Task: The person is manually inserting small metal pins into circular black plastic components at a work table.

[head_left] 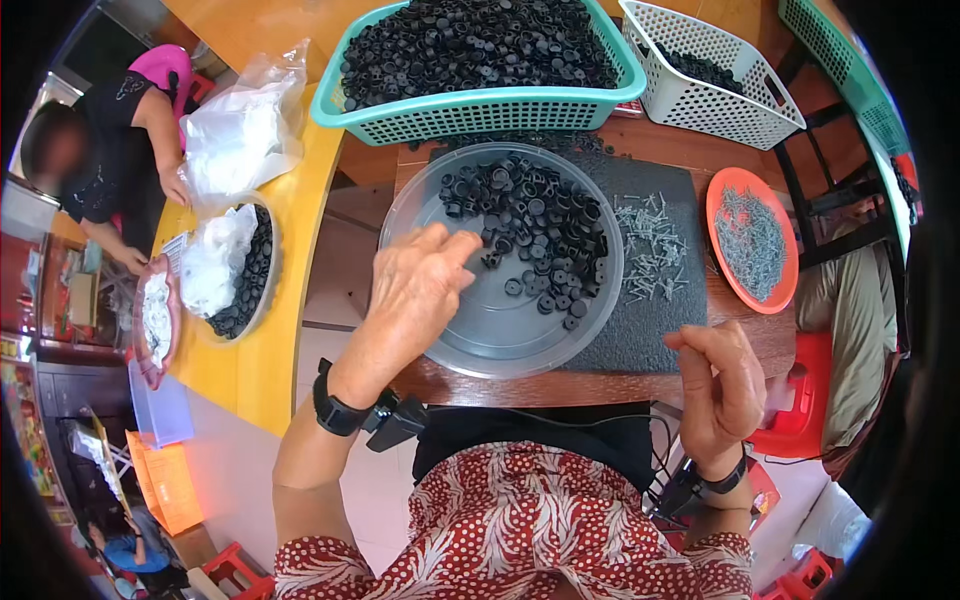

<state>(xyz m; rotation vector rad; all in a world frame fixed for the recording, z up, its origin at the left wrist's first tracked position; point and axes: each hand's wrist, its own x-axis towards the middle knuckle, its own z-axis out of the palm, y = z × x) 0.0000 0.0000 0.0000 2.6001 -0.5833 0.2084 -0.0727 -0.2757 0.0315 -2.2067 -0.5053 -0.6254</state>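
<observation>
My left hand [422, 278] is over the left side of a clear round plastic basin [465, 335]. Its fingers are curled together, and what they hold, if anything, is hidden. Close to the fingertips lie small round black plastic caps [550, 225], heaped toward the basin's far and right sides. My right hand [718, 385] is at the table's front edge, right of the basin, with thumb and fingers drawn together; I cannot make out anything in them. Beyond it, loose small metal screws [652, 245] are scattered on a dark mat [640, 335].
An orange-red plate [712, 215] of screws sits at right. Behind the basin stand a teal basket [480, 110] full of black caps and a white basket [700, 105]. At left, a yellow table [240, 375] bears a tub [265, 290] and bags; a person [110, 150] works there.
</observation>
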